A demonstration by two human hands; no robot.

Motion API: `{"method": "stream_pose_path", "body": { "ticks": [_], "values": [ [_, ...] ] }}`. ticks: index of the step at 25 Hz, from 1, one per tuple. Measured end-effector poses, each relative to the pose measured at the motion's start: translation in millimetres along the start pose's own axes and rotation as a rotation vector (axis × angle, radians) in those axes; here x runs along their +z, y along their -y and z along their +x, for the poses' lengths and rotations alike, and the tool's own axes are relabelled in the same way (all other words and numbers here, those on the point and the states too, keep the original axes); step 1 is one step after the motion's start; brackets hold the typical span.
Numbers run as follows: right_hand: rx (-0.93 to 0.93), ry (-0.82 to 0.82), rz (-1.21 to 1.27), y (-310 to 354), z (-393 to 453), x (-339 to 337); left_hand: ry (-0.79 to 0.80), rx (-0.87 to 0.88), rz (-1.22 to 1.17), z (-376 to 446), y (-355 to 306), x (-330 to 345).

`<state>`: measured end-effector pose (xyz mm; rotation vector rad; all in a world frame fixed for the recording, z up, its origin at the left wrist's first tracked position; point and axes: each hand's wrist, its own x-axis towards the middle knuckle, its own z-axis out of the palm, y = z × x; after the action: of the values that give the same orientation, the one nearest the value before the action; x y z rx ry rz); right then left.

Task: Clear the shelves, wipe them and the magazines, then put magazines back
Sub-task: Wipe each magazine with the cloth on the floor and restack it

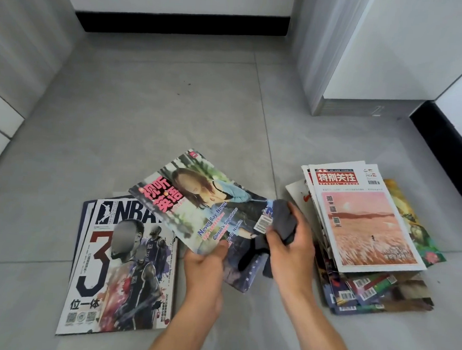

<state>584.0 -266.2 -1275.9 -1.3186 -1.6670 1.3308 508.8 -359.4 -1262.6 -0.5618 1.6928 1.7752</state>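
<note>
Magazine [203, 203] (glossy cover) pinched by left hand [205, 265], right hand [293, 249] clutching grey cloth [284, 221]

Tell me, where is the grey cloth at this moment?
In the head view, the grey cloth is right of centre, gripped by the right hand against the lower corner of the English-learning magazine, left of the tall magazine stack.

You have open floor [161, 103] ahead toward the far wall. The basketball magazines [121, 271] block the near left, the tall stack [367, 232] the right, with the cabinet [366, 61] beyond it.
</note>
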Motion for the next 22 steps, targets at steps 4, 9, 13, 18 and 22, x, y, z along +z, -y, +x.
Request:
{"method": "stream_pose_path", "body": {
  "ticks": [4,9,13,18,22],
  "values": [
    [-0.105,0.286,0.024,-9,-87,9,-0.102,0.056,-0.026,22,-8,-6],
    [-0.648,0.183,-0.460,-15,-71,-14,-0.089,-0.095,-0.116,32,-8,-8],
    [-0.822,0.300,-0.802,-16,-38,-11,0.141,-0.190,-0.119,15,7,5],
    [-0.670,0.313,-0.455,-6,14,-55,0.520,0.037,0.105,17,-6,-14],
    [-0.404,0.645,-0.136,14,34,-102,0.294,0.560,0.534,39,-42,-54]
  ]
}}
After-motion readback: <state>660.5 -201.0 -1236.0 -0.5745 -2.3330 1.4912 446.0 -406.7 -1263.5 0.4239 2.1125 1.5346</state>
